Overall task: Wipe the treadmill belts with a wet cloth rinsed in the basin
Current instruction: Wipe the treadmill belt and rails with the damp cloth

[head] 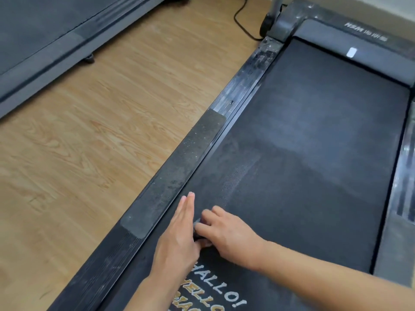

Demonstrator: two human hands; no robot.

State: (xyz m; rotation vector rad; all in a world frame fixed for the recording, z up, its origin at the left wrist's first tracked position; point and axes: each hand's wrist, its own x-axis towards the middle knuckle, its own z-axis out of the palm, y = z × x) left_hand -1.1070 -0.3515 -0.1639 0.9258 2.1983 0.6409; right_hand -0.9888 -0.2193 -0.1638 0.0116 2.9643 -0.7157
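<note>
far-left treadmill (pixel 45 41): a second machine across the room. its belt looks grey and dull, so i judge it not yet wiped.
wood floor (pixel 101 142): bare planks between the two machines. no basin in view, so rinsing means leaving this spot.
cable (pixel 243 23): black lead trailing on the floor by the near machine's front. something to step around.
side rail (pixel 179 171): speckled with dust and pale grit, just beside the belt edge.
left hand (pixel 179 232): flat, fingers straight and together, lying on the belt near the rail. it grasps nothing.
cloth (pixel 198 223): a dark bunched bit shows between the two hands, low on the belt. its outline blends into the belt.
right hand (pixel 226 232): fingers curled down over the cloth, grasping it.
lettering (pixel 215 290): white and yellow print under my wrists. on cloth or belt, i cannot tell.
belt (pixel 325 153): darker near the hands with streaks, and a paler hazy band further up. my guess is it is partly wiped, with the far stretch left.
front cover (pixel 359 39): grey housing at the belt's far end, scuffed.
</note>
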